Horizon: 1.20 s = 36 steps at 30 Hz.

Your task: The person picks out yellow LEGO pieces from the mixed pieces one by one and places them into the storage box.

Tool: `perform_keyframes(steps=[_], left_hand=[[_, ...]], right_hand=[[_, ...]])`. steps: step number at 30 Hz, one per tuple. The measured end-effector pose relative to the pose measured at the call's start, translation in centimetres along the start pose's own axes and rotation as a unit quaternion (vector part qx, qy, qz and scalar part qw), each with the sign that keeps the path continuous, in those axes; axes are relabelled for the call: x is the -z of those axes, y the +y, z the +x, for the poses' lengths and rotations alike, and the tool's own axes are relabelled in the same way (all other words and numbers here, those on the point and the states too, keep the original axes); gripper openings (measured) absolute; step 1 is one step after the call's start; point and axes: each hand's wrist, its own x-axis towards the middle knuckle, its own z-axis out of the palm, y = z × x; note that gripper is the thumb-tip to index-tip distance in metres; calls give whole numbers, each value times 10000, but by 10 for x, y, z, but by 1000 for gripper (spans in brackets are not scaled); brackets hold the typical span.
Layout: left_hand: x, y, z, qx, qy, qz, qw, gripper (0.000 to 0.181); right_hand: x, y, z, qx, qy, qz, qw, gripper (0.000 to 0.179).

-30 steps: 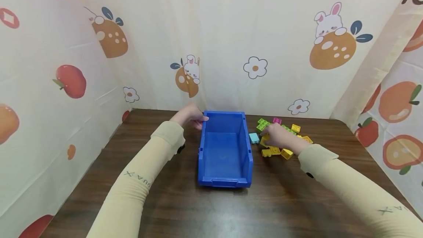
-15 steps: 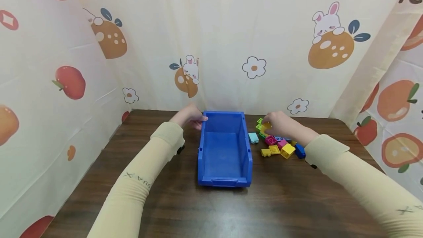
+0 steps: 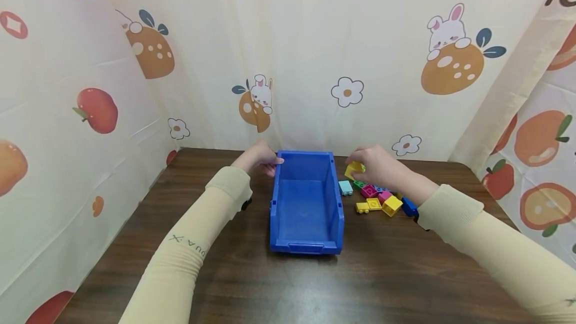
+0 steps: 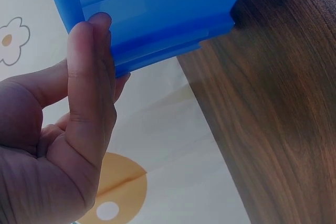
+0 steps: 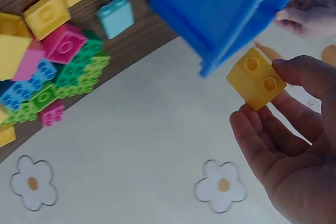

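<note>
A blue storage bin (image 3: 307, 249) stands on the table, its low front lip toward me and its bare floor showing. At its back left corner, my left hand (image 3: 261, 158) grips the rim, thumb on the edge; the left wrist view shows the fingers (image 4: 86, 72) upright against the bin's outer wall. My right hand (image 3: 380, 166) pinches a yellow toy building brick (image 5: 257, 80) between thumb and fingertips, with two round studs showing. It is raised beyond the pile, to the right of the bin's back right corner.
Right of the bin lies a pile of toy bricks, among them a light blue brick (image 3: 345, 187), a magenta brick (image 3: 369, 191), a yellow brick (image 3: 392, 206) and a dark blue brick (image 3: 409, 207). A printed curtain (image 3: 306, 64) hangs behind the table's back edge.
My right hand has come up from the pile with the yellow brick and moved back and left, toward the bin. My left hand and the bin have stayed in place.
</note>
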Motion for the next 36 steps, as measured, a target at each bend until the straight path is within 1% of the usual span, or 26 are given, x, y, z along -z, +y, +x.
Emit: perform_keyframes(steps=[3,9,13,17,23,27,33,36], left_hand=[[0,0,0,0,-5,-21,10000,22],[0,0,-1,-10,32,24,10000,22],[0,0,-1,-78,30,112,9999,22],[1,0,-3,-167,-48,218,9996,23],[1,-1,-3,-197,-76,199,9996,24],[1,-1,-2,-175,-52,187,9997,24],[1,-2,-1,-93,-33,119,9999,25],[0,-1,-2,-114,-41,123,9999,25]], right_hand=[[3,-11,-1,101,93,94,9999,22],[5,-33,-5,519,317,198,9979,22],[1,-46,-8,809,483,246,9952,22],[-5,-58,-13,983,582,363,9928,24],[-15,-72,-16,1149,597,481,9904,28],[-23,-79,-17,1413,582,636,9862,29],[-40,-87,-19,1746,382,758,9810,30],[-50,-89,-20,1865,275,783,9789,30]])
